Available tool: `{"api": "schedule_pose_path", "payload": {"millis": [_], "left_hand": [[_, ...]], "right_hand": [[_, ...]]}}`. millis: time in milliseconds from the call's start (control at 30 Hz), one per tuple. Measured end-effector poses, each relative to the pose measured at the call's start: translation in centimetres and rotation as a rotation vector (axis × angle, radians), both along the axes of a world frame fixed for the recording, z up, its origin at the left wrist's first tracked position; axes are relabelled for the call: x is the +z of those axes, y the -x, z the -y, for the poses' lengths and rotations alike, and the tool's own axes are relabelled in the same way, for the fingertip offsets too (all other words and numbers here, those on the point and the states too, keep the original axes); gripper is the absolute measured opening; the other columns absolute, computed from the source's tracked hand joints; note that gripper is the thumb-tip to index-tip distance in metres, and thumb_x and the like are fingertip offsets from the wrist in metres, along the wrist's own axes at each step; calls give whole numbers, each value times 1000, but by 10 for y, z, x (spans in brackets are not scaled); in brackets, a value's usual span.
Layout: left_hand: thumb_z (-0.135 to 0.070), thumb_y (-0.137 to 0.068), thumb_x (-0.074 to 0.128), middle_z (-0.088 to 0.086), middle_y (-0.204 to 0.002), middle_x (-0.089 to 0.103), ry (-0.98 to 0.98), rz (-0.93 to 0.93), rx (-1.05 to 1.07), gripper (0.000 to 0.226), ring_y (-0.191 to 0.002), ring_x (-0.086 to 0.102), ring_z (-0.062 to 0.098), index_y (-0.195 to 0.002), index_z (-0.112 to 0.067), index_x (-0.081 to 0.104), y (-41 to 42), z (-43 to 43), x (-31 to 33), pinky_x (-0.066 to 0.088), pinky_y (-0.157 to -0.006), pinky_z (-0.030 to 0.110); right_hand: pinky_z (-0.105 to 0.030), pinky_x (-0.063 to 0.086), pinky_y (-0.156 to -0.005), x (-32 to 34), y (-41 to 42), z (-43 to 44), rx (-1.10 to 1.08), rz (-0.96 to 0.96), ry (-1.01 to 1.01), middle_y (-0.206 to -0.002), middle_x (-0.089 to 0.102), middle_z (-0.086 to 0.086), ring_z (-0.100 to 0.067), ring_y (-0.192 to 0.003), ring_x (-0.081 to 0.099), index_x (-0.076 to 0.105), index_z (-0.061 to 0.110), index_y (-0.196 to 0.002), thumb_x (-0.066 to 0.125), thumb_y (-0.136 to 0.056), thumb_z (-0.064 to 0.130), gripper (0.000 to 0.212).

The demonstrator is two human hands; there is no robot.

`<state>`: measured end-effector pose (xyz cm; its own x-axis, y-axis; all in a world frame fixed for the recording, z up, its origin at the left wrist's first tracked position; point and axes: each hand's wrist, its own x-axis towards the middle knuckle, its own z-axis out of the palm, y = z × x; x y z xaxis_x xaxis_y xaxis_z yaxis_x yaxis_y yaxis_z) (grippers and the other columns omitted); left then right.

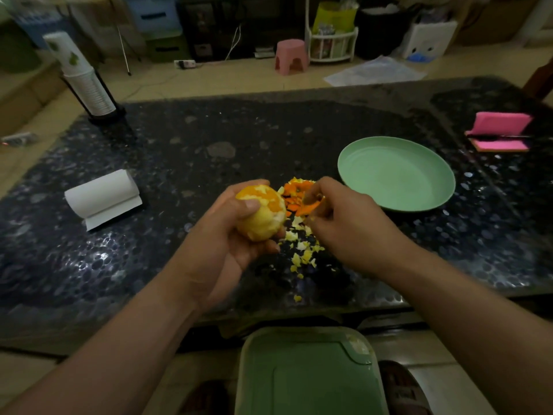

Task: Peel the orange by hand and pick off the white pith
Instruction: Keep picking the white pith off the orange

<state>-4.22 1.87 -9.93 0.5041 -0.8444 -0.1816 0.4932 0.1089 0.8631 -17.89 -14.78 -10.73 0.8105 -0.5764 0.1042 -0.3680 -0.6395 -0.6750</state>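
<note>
Green plastic, a bin lid (305,372), sits nearest, below the tabletop's (149,265) near edge. Above that edge the left hand (227,244) is closed around the orange (263,215), mostly peeled, pith still patchy. Just right, the right hand (338,217) pinches a peel scrap over the peel pile (299,202). No readable writing.

Peel scraps (299,205) on table (179,151); plate (396,173) right, paper roll (103,197) left.
</note>
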Motion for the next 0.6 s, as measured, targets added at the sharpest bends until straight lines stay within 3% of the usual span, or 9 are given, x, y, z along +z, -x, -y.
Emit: {"api": "schedule_pose_path", "payload": {"millis": [133,267,467,600], "left_hand": [[-24,-104,41,26,-133,66,-27,-217,50,46,-108,69,39,-142,-3,58,2,5,-4,63,-86,48],[-16,-104,44,27,-140,63,-9,-222,109,41,-117,68,40,-140,-1,56,1,8,-7,58,-98,56],[-13,-82,61,22,-128,63,27,-200,123,47,-108,69,34,-129,-11,55,-2,10,-8,61,-91,50],[-11,-82,62,23,-131,61,39,-205,114,54,-109,70,34,-135,-9,53,1,10,-6,61,-88,43]], "right_hand": [[-38,54,-67,-2,-4,-2,-39,-63,69,-78,66,8,-9,-70,62,68,27,-95,64,-99,27,5],[-35,55,-64,9,-6,-9,-78,32,-75,-79,70,4,-11,-71,67,66,25,-93,65,-98,21,6],[-47,66,-69,22,-1,-30,-45,113,-428,-80,75,-6,-14,-67,76,67,18,-96,72,-96,15,6],[-42,64,-71,19,-1,-34,-36,146,-346,-84,75,0,-15,-75,74,66,27,-95,79,-92,23,13]]}}
